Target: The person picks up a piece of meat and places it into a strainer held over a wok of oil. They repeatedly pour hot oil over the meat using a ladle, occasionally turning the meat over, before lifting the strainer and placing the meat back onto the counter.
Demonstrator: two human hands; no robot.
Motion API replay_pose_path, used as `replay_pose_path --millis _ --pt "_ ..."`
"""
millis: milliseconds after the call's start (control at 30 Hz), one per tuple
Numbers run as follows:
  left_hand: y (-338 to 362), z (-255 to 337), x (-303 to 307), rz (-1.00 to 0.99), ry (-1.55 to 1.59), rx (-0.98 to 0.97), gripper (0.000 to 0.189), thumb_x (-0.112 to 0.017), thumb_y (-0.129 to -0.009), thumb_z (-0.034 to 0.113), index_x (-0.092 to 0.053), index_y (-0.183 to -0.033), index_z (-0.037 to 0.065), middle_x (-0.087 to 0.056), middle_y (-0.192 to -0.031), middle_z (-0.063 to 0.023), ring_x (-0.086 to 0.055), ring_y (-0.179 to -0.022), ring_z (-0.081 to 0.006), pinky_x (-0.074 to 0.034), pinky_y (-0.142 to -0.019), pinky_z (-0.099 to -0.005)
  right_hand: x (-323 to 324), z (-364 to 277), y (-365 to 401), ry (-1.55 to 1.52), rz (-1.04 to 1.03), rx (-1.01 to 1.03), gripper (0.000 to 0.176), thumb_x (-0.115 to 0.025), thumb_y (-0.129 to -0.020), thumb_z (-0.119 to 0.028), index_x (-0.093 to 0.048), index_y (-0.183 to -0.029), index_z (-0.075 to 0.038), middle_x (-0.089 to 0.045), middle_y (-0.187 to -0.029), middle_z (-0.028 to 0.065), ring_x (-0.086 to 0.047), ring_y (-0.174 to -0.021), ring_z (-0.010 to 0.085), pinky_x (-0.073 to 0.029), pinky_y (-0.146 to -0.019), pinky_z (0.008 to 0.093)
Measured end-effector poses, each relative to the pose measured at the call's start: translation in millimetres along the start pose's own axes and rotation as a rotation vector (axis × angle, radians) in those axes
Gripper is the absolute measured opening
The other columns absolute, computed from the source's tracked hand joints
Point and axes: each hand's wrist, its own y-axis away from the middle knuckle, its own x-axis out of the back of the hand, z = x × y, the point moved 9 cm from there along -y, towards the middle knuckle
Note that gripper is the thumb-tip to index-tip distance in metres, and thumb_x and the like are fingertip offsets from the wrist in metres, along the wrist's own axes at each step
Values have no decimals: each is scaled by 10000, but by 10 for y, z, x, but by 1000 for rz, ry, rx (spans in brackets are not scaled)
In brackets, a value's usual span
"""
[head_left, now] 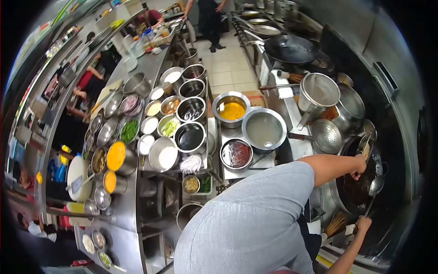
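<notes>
My left arm, in a grey sleeve, reaches over a large wok (351,187) with dark contents at the right. My left hand (359,167) is closed at the wok's far side, by a tan piece (366,151) that looks like a handle or folded cloth. What lies inside those fingers is hidden. Lower down, my right hand (363,224) is wrapped round the handle of a metal ladle (377,186), whose bowl sits at the wok's right side. A bamboo brush (336,224) lies near my right hand.
A perforated skimmer (326,135) and a strainer pot (319,91) stand beside the wok. Pots of orange liquid (232,109), cloudy liquid (263,130) and red sauce (236,153) are behind me. A counter (123,219) carries several ingredient bowls. A person (210,20) stands in the aisle.
</notes>
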Motion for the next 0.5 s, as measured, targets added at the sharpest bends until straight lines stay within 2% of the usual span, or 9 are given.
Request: replay_pose_path --millis 67,100,167,200,267,300,367,400,500 --pt "389 179 105 61 2 -30 114 -429 -819 32 -511 -864 -33 -512 -669 -213 -515 -507 -313 -459 -441 -479 -172 38 215 -310 -253 -301 115 -533 -690 -49 -523 -598 18 -497 -488 81 -477 -397 183 -371 -367 330" --pt "478 200 147 105 -14 -60 109 -413 -822 22 -504 -838 -37 -503 -655 -213 -505 -495 -315 -463 -438 -466 -166 -83 350 -309 -264 -300 115 -533 -690 -49 -523 -598 18 -497 -488 81 -477 -397 183 -371 -367 330" --pt "441 189 152 84 -40 -78 96 -413 -816 0 -499 -830 -41 -490 -642 -213 -487 -473 -307 -466 -423 -439 -219 -134 675 -783 -180 -692 117 -541 -769 -104 -551 -750 11 -482 -508 28 -417 -372 92 -317 -327 237" --pt "450 170 178 72 17 -26 97 -411 -811 -19 -502 -837 -42 -489 -639 -210 -488 -470 -302 -467 -415 -430 -192 -47 621 -789 -190 -690 117 -541 -769 -104 -551 -750 11 -482 -508 28 -417 -372 92 -317 -327 237" --pt "544 133 220 69 69 24 103 -409 -805 -38 -504 -844 -43 -488 -636 -208 -488 -466 -297 -468 -408 -420 -391 21 691 -1393 -464 -930 224 -530 -822 -153 -507 -939 37 -452 -554 -2 -381 -379 64 -288 -331 192" --pt "633 171 248 95 1 -13 115 -407 -802 -46 -508 -858 -42 -488 -635 -203 -489 -468 -294 -467 -407 -422 -312 50 693 -1406 -469 -922 224 -530 -822 -153 -507 -939 37 -452 -554 -2 -381 -379 64 -288 -331 192" --pt "656 208 242 120 -79 -54 129 -405 -800 -54 -512 -871 -41 -488 -634 -198 -490 -469 -292 -466 -406 -425 -229 -120 799 -1866 -580 -1089 299 -516 -843 -175 -467 -1012 67 -437 -599 -13 -375 -404 63 -273 -333 198" --pt "596 178 247 118 -60 -73 124 -396 -802 -42 -512 -844 -47 -495 -653 -219 -501 -494 -313 -466 -425 -449 -187 -98 769 -1903 -632 -1054 347 -499 -854 -174 -415 -1080 76 -415 -606 -18 -373 -425 58 -264 -337 198" --pt "624 128 234 98 -47 -86 105 -406 -804 -33 -511 -809 -48 -500 -664 -230 -500 -505 -326 -460 -433 -464 53 -379 887 -1883 -629 -998 342 -485 -860 -173 -413 -1080 78 -402 -594 -27 -360 -415 55 -263 -338 198"
